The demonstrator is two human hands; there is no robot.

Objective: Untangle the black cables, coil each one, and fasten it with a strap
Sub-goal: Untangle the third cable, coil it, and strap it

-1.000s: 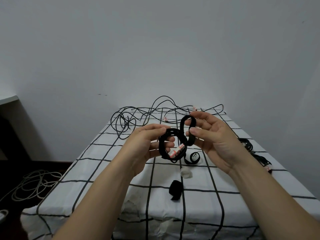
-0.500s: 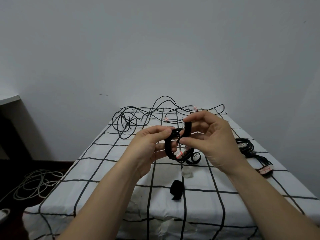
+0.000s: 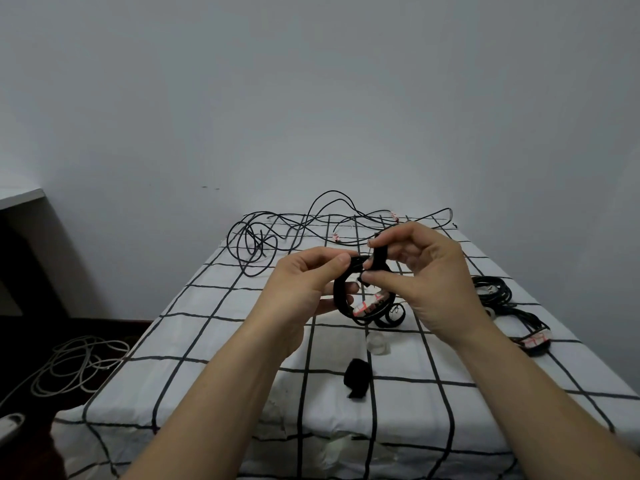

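A small coil of black cable (image 3: 341, 296) is held up in the air over the middle of the checked table (image 3: 207, 323), between both hands. The left hand (image 3: 304, 289) grips the coil's left side, thumb on top and fingers curled underneath. The right hand (image 3: 426, 282) pinches a black strap (image 3: 380, 259) that stands up across the top of the coil, so neither hand is free. A white label with red marks (image 3: 370, 306) sits at the coil's lower edge. The coil looks light, but thin cable like this is likely springy, and the turns will probably want to fan apart if the grip loosens. The best hold is across all the turns at once, right beside the strap. The strap seems soft and floppy with no shape of its own, so it is best taken by its free end and pulled snug before pressing it closed. Whether it has already caught on itself cannot be told from here. The loose tangle of cables (image 3: 263, 244) lies at the far end of the table, not yet sorted. Two bundled cables (image 3: 491, 292) lie well to the right, and a spare strap (image 3: 356, 377) rests near the front edge
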